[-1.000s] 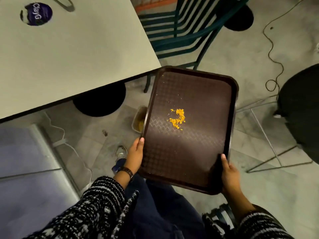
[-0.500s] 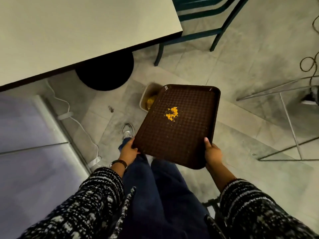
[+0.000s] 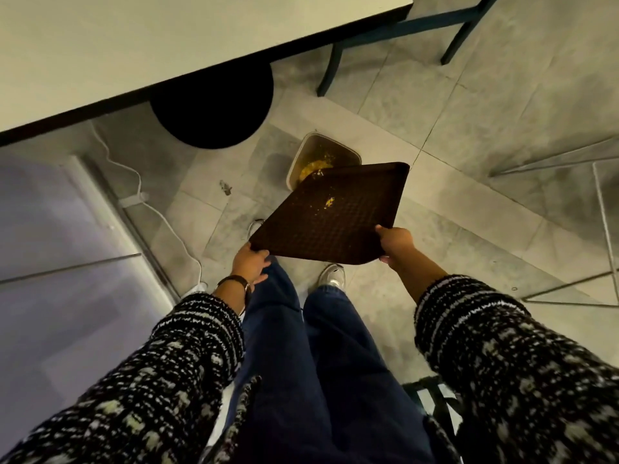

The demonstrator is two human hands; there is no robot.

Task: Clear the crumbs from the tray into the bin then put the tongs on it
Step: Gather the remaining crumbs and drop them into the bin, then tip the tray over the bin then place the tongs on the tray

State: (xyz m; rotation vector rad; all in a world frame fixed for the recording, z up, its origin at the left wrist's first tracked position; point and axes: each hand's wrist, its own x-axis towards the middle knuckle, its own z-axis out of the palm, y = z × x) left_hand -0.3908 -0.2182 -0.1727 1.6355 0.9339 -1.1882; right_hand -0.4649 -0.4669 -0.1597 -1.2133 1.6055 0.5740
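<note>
Tray (image 3: pixel 321 229) tilted over the bin (image 3: pixel 296 162), one hand at each near corner.

Dark brown, the tray hangs above the tiled floor and slopes down away from the person. Its far corner covers the near side of the pale bin, which stands on the floor close to the round black table base (image 3: pixel 214 112). A small patch of yellow crumbs (image 3: pixel 329 201) lies on the tray surface towards the far end, and more yellow bits (image 3: pixel 311 167) show inside the bin. The left hand (image 3: pixel 251 262) grips the near left corner with fingers curled under the edge; a dark watch (image 3: pixel 237 283) is on this wrist. The right hand (image 3: pixel 395 242) holds the near right edge with thumb on top and fingers below. A white cable (image 3: pixel 160 216) runs along the floor at the left, beside the table (image 3: pixel 134 45).
</note>
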